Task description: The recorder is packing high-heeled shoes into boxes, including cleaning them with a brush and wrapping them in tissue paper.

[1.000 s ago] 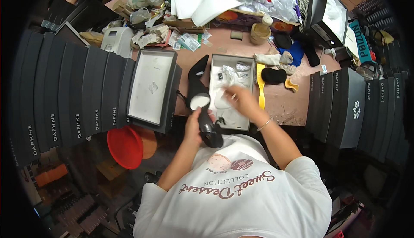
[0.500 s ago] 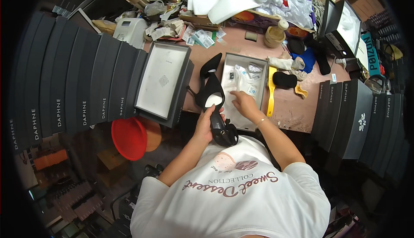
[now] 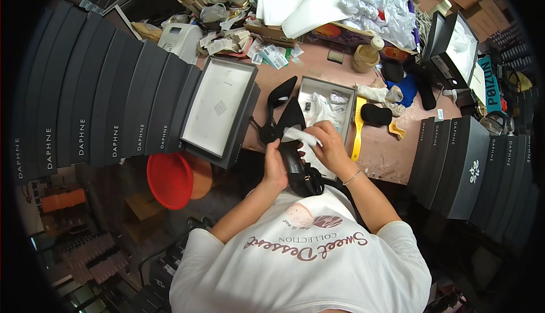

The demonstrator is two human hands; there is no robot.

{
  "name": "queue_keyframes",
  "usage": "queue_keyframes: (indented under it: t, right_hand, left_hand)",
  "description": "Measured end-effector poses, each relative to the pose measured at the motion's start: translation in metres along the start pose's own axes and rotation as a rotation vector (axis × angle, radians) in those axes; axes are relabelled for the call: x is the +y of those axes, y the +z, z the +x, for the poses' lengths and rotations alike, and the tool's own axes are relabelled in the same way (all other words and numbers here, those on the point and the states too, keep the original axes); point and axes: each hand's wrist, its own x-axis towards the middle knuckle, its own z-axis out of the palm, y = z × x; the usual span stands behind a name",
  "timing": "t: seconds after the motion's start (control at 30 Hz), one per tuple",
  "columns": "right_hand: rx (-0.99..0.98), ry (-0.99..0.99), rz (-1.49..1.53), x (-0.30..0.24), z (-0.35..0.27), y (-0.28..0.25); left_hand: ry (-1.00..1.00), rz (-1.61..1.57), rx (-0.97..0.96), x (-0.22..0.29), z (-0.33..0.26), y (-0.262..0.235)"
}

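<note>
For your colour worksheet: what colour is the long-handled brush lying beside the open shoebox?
Yellow. The brush shows best in the head view, right of the shoebox.

White printed T-shirt, thin bracelet [image 3: 352, 177]

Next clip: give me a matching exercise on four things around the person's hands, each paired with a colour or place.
Things:
1. shoe held in the left hand
2. shoehorn
3. round stool
4. open box lid

Descriptions:
A. red, below the table edge
B. black, being wiped with a white cloth
C. yellow, lying right of the open shoebox
D. white inside, left of the second black shoe

Pairs: 1-B, 2-C, 3-A, 4-D
</note>
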Motion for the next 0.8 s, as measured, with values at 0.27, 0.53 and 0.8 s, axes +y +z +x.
queue_keyframes:
  t: [0.27,0.53,0.8]
  right_hand:
    - [-0.163,-0.011,-0.244,-0.002,0.009,0.024]
    - [-0.391,0.287,-0.266,0.024,0.021,0.052]
    - [-0.396,0.114,-0.959,0.173,0.040,0.008]
  left_hand:
    - [0.046,0.084,0.050,-0.018,0.011,-0.007]
    - [-0.080,-0.021,0.183,-0.030,0.007,-0.014]
    - [-0.188,-0.027,0.071,-0.010,0.010,-0.024]
